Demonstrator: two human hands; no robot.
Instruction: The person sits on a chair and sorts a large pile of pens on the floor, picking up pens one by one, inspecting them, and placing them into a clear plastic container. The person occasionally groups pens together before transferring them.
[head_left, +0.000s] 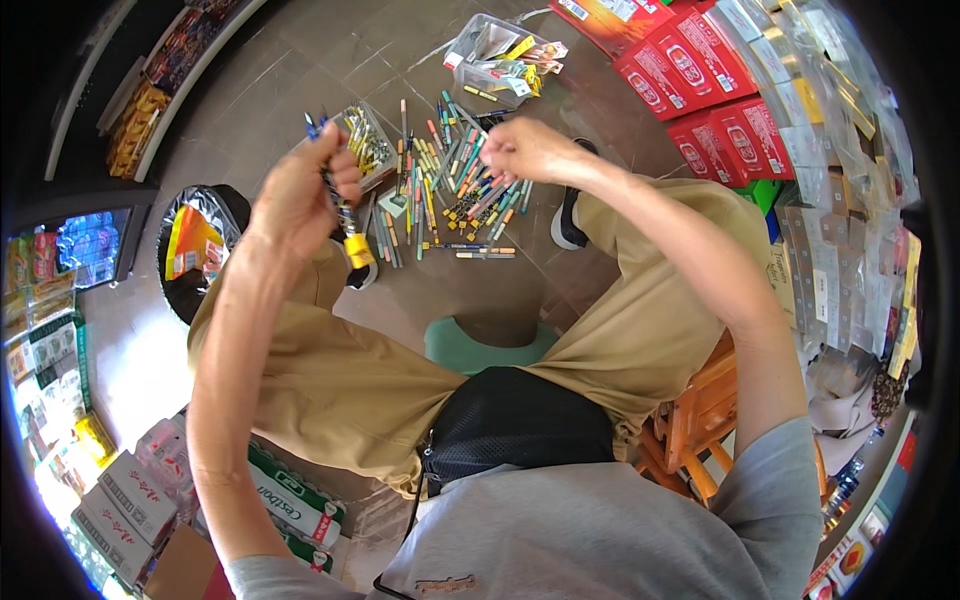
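Note:
My left hand (304, 187) is closed around a bundle of dark patterned pens (341, 214) with yellow ends, held above the floor at the left. My right hand (517, 150) pinches a slim grey pen (471, 118) over the right side of a loose spread of pens and markers (450, 169) in pastel, teal, yellow and dark colours. Behind my left hand, a clear plastic box (384, 161) holds many yellow and patterned pens. Farther up, another clear plastic bin (459, 64) contains packaged items, some yellow. A small pale card (394, 201) lies beside the spread.
A black-lined waste bin (180, 289) with an orange wrapper stands left. Red drink cartons (679, 64) are stacked at upper right. My shoes (568, 225) flank the pens. A green stool (450, 349) is beneath me; a wooden chair (701, 405) stands right. Shelves line the upper left.

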